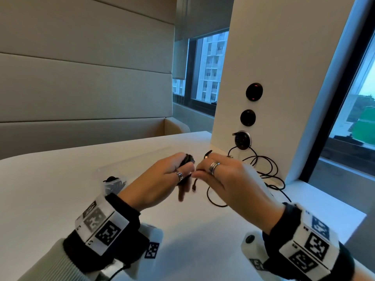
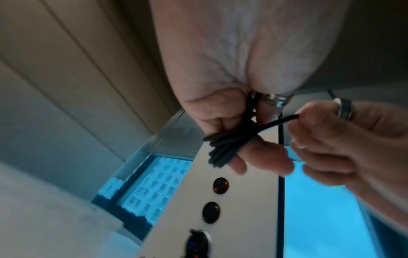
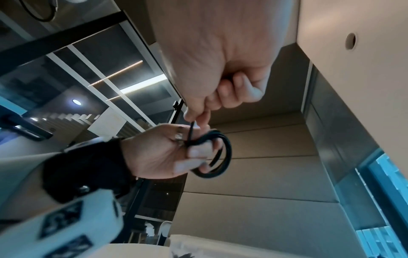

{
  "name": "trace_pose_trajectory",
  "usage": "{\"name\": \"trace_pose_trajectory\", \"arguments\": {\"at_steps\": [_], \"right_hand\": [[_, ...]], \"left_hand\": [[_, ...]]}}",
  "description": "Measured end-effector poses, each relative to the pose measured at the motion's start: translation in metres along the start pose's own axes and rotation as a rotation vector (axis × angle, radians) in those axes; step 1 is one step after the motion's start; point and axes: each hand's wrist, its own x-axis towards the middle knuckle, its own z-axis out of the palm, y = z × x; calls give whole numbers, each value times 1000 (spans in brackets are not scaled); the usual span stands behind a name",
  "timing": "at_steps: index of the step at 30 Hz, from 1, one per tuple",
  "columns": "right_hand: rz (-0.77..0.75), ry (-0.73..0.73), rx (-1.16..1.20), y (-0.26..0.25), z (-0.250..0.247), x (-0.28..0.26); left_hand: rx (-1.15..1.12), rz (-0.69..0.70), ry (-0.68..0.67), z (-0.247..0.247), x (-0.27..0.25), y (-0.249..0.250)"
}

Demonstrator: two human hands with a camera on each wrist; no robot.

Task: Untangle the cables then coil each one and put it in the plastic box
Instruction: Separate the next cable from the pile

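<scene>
Our left hand [image 1: 162,177] gripped the coiled black cable [image 3: 212,153] above the desk [image 1: 60,189] while our right hand [image 1: 225,179] pinched its free end; we judged a snug final wrap best before reaching left to the plastic box [image 1: 113,184].

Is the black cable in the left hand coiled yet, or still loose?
Mostly coiled. The black cable sits in several loops on the left hand; the right hand pinches its free end, not yet tucked.

Left hand [image 2: 220,108] grips a coiled black cable [image 2: 223,148] — right hand [image 2: 344,144] pinches its free end.
</scene>
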Motion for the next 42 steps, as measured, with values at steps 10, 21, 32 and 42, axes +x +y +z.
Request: {"name": "trace_pose_trajectory", "arguments": {"at_steps": [10, 21, 32, 42], "right_hand": [[540, -137, 849, 5, -1, 9], [861, -58, 1111, 6, 4, 9], [809, -52, 865, 6, 18, 5], [1122, -7, 1519, 2, 12, 11]], "left_hand": [[-562, -161, -298, -3, -7, 18], [-186, -36, 270, 16, 1, 8], [-312, -20, 296, 22, 5, 4], [70, 59, 416, 21, 6, -11]]}}
